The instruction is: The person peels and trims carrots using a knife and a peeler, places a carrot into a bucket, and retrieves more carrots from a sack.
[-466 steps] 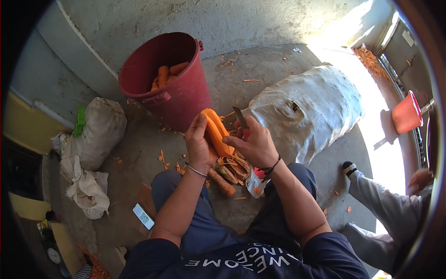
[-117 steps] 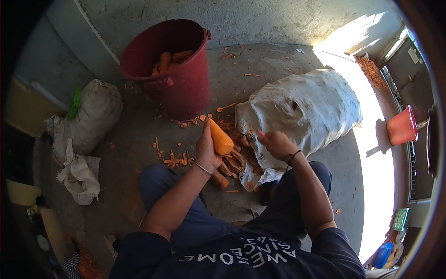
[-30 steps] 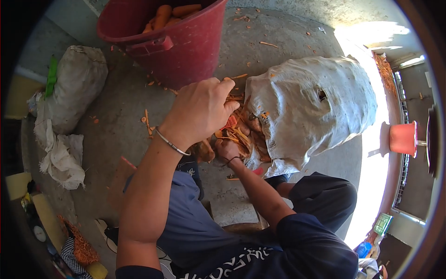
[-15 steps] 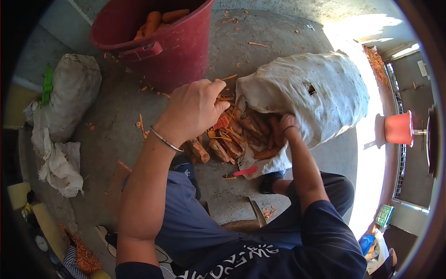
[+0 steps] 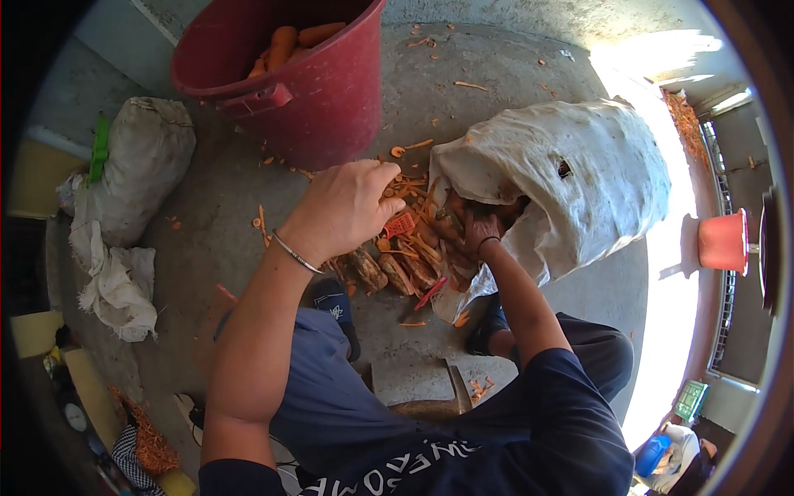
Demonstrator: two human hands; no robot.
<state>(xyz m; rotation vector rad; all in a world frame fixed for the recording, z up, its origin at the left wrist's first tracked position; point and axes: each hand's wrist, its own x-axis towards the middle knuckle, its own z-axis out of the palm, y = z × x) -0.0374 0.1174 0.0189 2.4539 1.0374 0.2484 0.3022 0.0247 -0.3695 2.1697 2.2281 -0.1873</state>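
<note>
My left hand [image 5: 347, 207] is closed above a heap of carrot pieces and peelings, fingers curled under; anything inside is hidden. My right hand [image 5: 482, 230] is at the mouth of a big white sack [image 5: 591, 178], its fingers curled over dirty carrots [image 5: 452, 225] that spill from the opening. Their far tips are lost in shade. Between the hands lies a red plastic piece with holes [image 5: 399, 225] among orange peelings. Thick carrot pieces [image 5: 395, 273] lie nearest my feet. A tool with a red handle [image 5: 431, 293] leans at the sack's lower edge.
A dark red bucket [image 5: 331, 107] with peeled carrots [image 5: 284, 40] stands at the back left. A filled pale sack [image 5: 153, 169] sits at the left, beside a crumpled white sack [image 5: 124, 289]. An orange-red bucket [image 5: 722, 241] is at the far right. Peelings dot the concrete floor.
My right hand has drawn back leftward from inside the sack to its mouth. The red-handled tool has turned and tilted. My left hand stays closed in nearly the same place.
</note>
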